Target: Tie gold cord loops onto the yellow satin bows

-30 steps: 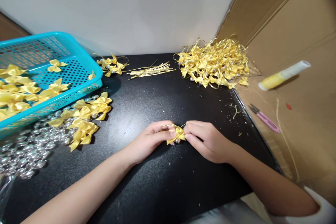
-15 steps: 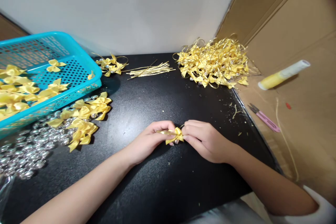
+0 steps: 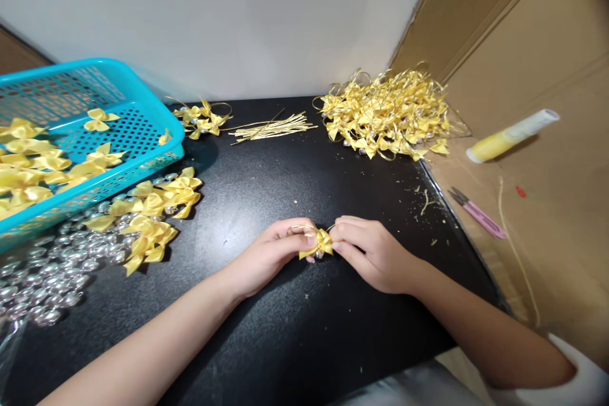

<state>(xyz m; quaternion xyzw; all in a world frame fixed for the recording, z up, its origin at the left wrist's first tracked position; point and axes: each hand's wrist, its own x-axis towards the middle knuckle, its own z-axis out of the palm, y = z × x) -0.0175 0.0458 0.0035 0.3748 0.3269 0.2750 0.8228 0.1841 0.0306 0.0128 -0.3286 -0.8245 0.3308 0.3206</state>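
Low over the black table, a yellow ribbon bow (image 3: 324, 242) with a silver bell or bead beneath it is pinched between my two hands. My left hand (image 3: 285, 242) grips its left side, thumb on top. A gold tie (image 3: 302, 226) curves up over the left fingers. My right hand (image 3: 364, 250) has its fingers closed at the bow's right side, where another bit of gold tie shows; the fingertips partly hide what they pinch.
At left, a teal basket (image 3: 143, 101) holds yellow bows, with silver beads (image 3: 52, 273) and more bows (image 3: 152, 241) beside it. Gold ties (image 3: 273, 127) lie at the back, near a heap of finished-looking bows (image 3: 385, 114). Pink-handled snips (image 3: 480, 216) and a roll (image 3: 514, 135) lie on cardboard at right.
The gold tie at the left has gone from lying across my left thumb to arching above the fingers. Both hands keep their places around the bow.
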